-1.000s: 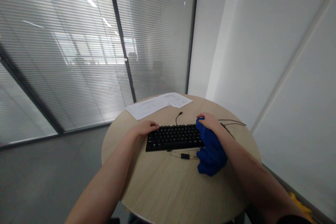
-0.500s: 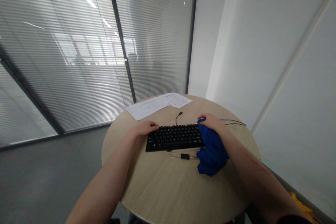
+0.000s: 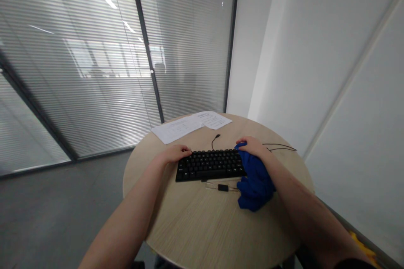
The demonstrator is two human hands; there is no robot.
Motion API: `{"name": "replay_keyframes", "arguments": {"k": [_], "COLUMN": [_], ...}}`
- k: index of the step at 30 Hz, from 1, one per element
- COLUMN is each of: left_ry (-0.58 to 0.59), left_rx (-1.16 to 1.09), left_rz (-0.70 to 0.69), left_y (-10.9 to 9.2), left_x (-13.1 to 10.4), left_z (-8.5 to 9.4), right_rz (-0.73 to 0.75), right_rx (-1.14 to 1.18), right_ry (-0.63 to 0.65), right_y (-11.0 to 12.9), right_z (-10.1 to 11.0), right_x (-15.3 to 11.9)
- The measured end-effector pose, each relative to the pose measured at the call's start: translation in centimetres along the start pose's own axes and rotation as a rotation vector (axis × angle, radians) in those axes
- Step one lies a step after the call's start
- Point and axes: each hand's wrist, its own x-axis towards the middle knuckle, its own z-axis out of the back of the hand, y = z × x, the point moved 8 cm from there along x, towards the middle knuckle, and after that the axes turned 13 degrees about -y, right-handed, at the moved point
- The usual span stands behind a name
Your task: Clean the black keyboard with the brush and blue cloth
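Observation:
A black keyboard point(image 3: 211, 164) lies on the round wooden table point(image 3: 202, 222). My left hand point(image 3: 175, 153) grips its upper left corner, thumb on the edge by the keys. At the keyboard's upper right, my right hand point(image 3: 251, 145) is closed on a blue cloth point(image 3: 256, 185). The cloth hangs down over the right end of the keys and bunches on the tabletop below my right wrist. Just under the keyboard's front edge lies a small black piece point(image 3: 223, 188) on a thin loop, partly hidden by the cloth.
Printed papers point(image 3: 179, 129) lie at the table's far left side. A short cable with a plug point(image 3: 216, 137) sticks out behind the keyboard, and a thin black cable point(image 3: 280, 147) runs to the right. A white wall point(image 3: 331, 71) stands close on the right.
My right hand has shifted very slightly left along the keyboard's top edge with the cloth. My left hand stays at the keyboard's corner.

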Motion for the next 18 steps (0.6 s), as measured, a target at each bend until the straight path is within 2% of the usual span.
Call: {"name": "replay_keyframes", "arguments": {"k": [9, 18], "left_ry": [-0.010, -0.006], "left_rx": [0.013, 0.007], "left_rz": [0.005, 0.002], "left_y": [0.0, 0.3], "left_x": [0.0, 0.0], "left_z": [0.1, -0.1], "right_rz": [0.025, -0.011], "right_rx": [-0.077, -0.064], "right_ry": [-0.002, 0.042], "right_y": [0.5, -0.4], "right_z": [-0.9, -1.2], "right_x": [0.0, 0.1]}}
